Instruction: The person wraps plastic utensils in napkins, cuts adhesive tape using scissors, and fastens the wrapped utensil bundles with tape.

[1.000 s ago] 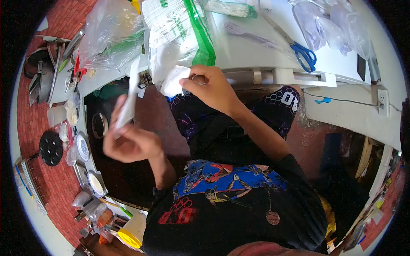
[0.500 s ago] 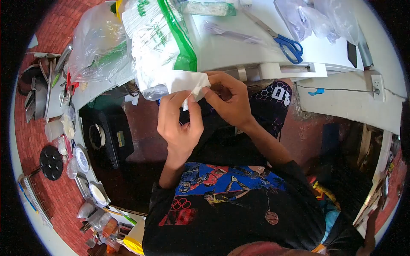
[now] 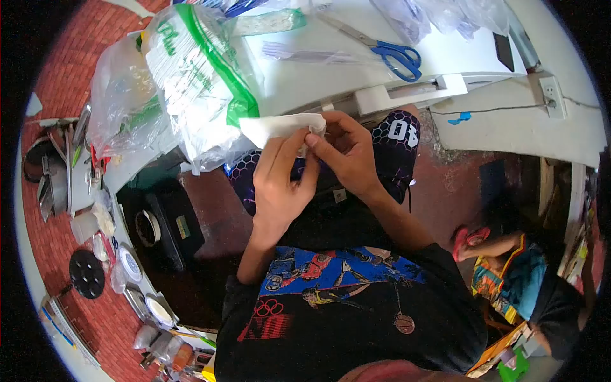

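White paper piece [image 3: 280,128] at centre of the frame, long axis nearly level, wide end pointing to the left, left hand [image 3: 283,184] and right hand [image 3: 349,153] both pinching its narrower right end, fingertips close together.

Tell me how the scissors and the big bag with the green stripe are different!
The scissors have blue handles and metal blades; the bag is see-through plastic with a green stripe. The scissors are small and flat; the bag is much bigger and bulges with white things inside. Both are on the white table.
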A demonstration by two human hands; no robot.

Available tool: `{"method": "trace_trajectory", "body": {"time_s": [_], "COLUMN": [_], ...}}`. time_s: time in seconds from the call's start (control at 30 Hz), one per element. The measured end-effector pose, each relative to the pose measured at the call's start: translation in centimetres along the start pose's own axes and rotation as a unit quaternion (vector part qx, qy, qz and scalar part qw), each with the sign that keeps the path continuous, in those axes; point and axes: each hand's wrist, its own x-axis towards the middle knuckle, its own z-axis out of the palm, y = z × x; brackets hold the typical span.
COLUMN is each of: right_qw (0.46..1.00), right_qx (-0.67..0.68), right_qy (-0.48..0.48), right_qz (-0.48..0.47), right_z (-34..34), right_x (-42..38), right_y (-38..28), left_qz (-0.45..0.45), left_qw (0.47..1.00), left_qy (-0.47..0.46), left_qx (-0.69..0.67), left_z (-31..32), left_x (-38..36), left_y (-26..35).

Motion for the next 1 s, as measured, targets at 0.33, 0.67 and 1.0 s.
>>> {"method": "trace_trajectory", "body": {"time_s": [0.33, 0.67, 1.0], "right_qw": [0.998, 0.983, 0.994], "right_qx": [-0.019, -0.132, -0.018], "right_qy": [0.043, 0.023, 0.065], "right_qz": [0.048, 0.124, 0.084], "right_z": [-2.4, -5.0, -4.9], "right_x": [0.2, 0.8, 0.4], "right_y": [-1.6, -3.5, -3.1], "left_qz": [-0.232, 0.053, -0.246], "left_qw": [0.921, 0.988, 0.919], "left_qy": [-0.237, -0.007, -0.093], "left_qx": [-0.202, 0.142, -0.295], "left_z": [0.1, 0.3, 2.9], "left_x": [0.6, 3.1, 2.0], "left_y": [1.4, 0.4, -1.4]}}
